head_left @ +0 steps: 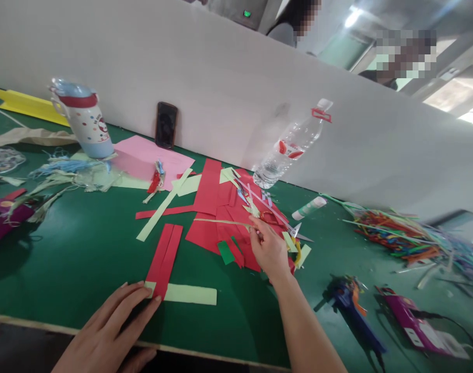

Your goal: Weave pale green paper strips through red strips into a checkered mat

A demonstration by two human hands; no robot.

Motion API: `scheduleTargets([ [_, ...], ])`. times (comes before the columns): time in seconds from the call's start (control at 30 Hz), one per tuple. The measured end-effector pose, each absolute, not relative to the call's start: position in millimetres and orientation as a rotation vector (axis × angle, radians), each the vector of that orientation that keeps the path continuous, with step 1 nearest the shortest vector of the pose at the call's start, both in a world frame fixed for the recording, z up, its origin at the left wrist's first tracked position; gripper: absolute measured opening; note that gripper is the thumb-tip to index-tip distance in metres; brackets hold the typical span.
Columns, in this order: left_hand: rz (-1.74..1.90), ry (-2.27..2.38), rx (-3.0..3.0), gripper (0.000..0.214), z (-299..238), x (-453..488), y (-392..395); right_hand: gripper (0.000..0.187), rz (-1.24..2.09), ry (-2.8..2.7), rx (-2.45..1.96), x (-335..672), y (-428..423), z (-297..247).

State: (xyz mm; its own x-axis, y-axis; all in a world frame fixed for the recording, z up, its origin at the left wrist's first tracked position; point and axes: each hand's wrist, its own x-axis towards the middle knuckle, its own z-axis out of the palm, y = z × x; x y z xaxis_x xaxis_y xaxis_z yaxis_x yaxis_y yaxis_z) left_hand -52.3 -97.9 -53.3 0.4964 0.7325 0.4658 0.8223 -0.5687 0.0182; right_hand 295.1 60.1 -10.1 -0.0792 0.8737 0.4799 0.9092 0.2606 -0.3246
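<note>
Red strip (165, 259), laid over pale strip (193, 294) on the surface (65, 254), is apparently steadied by left hand (110, 322) (grip released); right hand (270, 247), at red scraps (203, 237), grip indiscernible; even pressure seems required.

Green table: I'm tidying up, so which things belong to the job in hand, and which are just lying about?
Likely in use:
red paper piece and pale green strip, at the left hand
thin pale strip, at the right hand

Likely lying about:
patterned flask
phone
plastic bottle
</note>
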Motion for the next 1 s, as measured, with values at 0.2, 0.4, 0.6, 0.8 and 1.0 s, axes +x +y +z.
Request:
scheduleTargets([
  [0.2,-0.619,-1.342,-2.532,0.065,-54,-53,-99,0.036,-0.080,-1.953,-1.595,295,59,-8],
  [0.4,-0.595,-1.398,-2.518,0.063,-59,-55,-103,0.035,-0.094,-1.945,-1.598,295,59,-8],
  [0.6,-0.601,-1.385,-2.529,0.064,-57,-53,-101,0.035,-0.117,-1.940,-1.604,295,60,-10],
  [0.8,-0.607,-1.289,-2.541,0.066,-51,-51,-96,0.034,-0.146,-1.953,-1.602,296,60,-10],
  [1.0,-0.563,-1.218,-2.541,0.062,-40,-49,-92,0.035,-0.208,-1.987,-1.531,296,62,-6],
])
